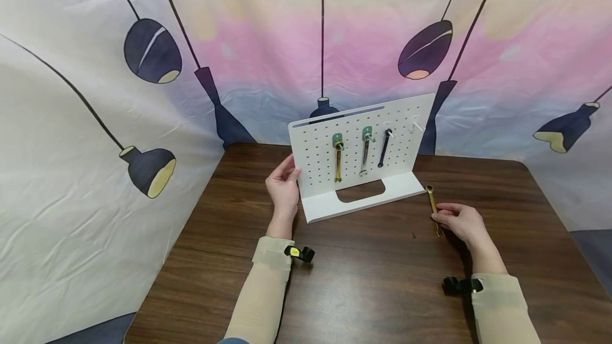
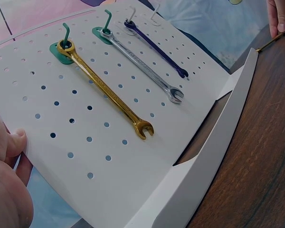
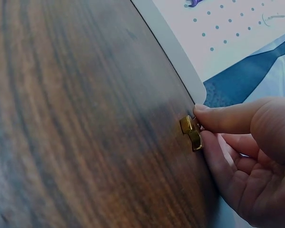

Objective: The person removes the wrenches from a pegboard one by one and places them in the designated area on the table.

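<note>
A white pegboard (image 1: pixel 315 169) on a flat foot stands on the table. My left hand (image 1: pixel 283 189) holds its left edge, thumb at the front and fingers behind. Between thumb and fingers, my right hand (image 1: pixel 461 222) pinches a gold wrench (image 1: pixel 432 200), its ring end pointing away, near the board's right front corner. In the right wrist view only the open end of this wrench (image 3: pixel 192 133) shows. Hanging from board hooks are another gold wrench (image 2: pixel 104 88), a silver wrench (image 2: pixel 140 64) and a dark purple wrench (image 2: pixel 156 49), each by its ring end.
An unused clear hook (image 1: pixel 418 126) sits at the board's right side. The brown wooden table (image 1: pixel 373 280) extends around the board, with a small dark speck (image 1: pixel 414 235) on it. Behind hangs a cloth (image 1: pixel 268 41) printed with lamps.
</note>
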A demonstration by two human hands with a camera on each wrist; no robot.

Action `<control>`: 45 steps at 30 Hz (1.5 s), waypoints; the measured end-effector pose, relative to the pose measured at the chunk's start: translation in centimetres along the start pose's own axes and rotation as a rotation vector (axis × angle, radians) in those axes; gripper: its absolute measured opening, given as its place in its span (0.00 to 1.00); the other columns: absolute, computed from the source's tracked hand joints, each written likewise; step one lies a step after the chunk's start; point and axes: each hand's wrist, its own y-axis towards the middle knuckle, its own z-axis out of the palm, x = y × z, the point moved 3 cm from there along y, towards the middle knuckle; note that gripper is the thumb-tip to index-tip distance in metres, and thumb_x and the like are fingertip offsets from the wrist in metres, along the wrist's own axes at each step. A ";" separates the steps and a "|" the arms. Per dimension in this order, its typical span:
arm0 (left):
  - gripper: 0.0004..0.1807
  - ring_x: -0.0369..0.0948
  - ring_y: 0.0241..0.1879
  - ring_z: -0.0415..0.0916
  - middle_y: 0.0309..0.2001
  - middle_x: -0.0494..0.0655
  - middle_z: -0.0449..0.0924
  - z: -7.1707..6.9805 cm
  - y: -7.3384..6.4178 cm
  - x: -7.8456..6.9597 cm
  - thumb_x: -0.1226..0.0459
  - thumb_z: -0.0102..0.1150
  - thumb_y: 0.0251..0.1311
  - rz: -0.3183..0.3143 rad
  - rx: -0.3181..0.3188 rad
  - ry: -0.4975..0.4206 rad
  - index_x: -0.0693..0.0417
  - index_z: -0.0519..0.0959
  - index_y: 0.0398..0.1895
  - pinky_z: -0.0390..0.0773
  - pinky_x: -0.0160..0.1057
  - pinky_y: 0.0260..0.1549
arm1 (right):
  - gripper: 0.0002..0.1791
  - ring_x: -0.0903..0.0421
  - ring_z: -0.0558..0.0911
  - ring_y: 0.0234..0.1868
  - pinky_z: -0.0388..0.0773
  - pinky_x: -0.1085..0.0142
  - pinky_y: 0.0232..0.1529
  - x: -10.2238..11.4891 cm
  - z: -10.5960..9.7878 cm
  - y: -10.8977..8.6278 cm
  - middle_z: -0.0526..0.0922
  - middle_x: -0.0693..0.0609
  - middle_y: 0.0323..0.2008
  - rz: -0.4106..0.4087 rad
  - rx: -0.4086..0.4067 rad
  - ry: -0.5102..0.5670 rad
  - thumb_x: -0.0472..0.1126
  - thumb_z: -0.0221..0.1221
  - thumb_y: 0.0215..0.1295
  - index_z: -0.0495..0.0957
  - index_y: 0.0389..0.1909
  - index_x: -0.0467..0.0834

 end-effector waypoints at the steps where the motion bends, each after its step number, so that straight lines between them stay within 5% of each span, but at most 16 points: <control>1: 0.20 0.36 0.38 0.85 0.42 0.52 0.92 0.0 0.0 0.0 0.82 0.70 0.61 0.000 -0.001 0.000 0.59 0.90 0.53 0.83 0.32 0.38 | 0.31 0.67 0.84 0.38 0.85 0.70 0.39 0.0 0.0 0.0 0.89 0.39 0.47 0.002 0.002 0.002 0.42 0.69 0.74 0.74 0.67 0.24; 10: 0.20 0.36 0.37 0.85 0.41 0.53 0.92 0.1 0.0 0.0 0.82 0.69 0.60 0.012 0.000 -0.009 0.60 0.90 0.53 0.83 0.32 0.37 | 0.37 0.69 0.86 0.38 0.85 0.70 0.40 -0.2 -0.1 -0.2 0.87 0.35 0.52 0.014 0.026 0.017 0.51 0.69 0.74 0.73 0.70 0.26; 21: 0.19 0.36 0.38 0.85 0.43 0.52 0.92 0.1 -0.2 0.0 0.80 0.70 0.61 -0.009 0.001 0.021 0.58 0.91 0.53 0.82 0.31 0.36 | 0.40 0.68 0.86 0.46 0.85 0.68 0.47 -0.8 -0.3 -0.5 0.72 0.25 0.70 0.049 0.064 0.070 0.56 0.61 0.79 0.69 0.74 0.28; 32: 0.19 0.36 0.38 0.85 0.44 0.52 0.92 -0.1 -0.2 -0.1 0.81 0.69 0.62 -0.007 -0.001 0.003 0.58 0.90 0.54 0.83 0.31 0.38 | 0.37 0.74 0.84 0.43 0.85 0.70 0.47 -1.0 -0.3 -0.2 0.76 0.28 0.66 0.025 0.067 0.213 0.50 0.60 0.81 0.66 0.75 0.24; 38: 0.19 0.36 0.38 0.85 0.44 0.52 0.92 -0.3 0.0 -0.1 0.81 0.70 0.61 -0.011 -0.008 -0.011 0.59 0.90 0.53 0.83 0.31 0.38 | 0.38 0.72 0.85 0.45 0.84 0.70 0.48 -1.1 -0.6 0.0 0.82 0.41 0.60 -0.005 0.095 0.286 0.44 0.64 0.79 0.62 0.77 0.25; 45: 0.19 0.37 0.38 0.85 0.44 0.52 0.92 0.0 -0.2 0.0 0.81 0.69 0.62 -0.013 -0.001 -0.007 0.59 0.90 0.53 0.83 0.32 0.38 | 0.41 0.73 0.84 0.46 0.83 0.72 0.48 -1.3 -1.0 -0.2 0.75 0.29 0.67 -0.059 0.109 0.270 0.41 0.67 0.76 0.60 0.79 0.27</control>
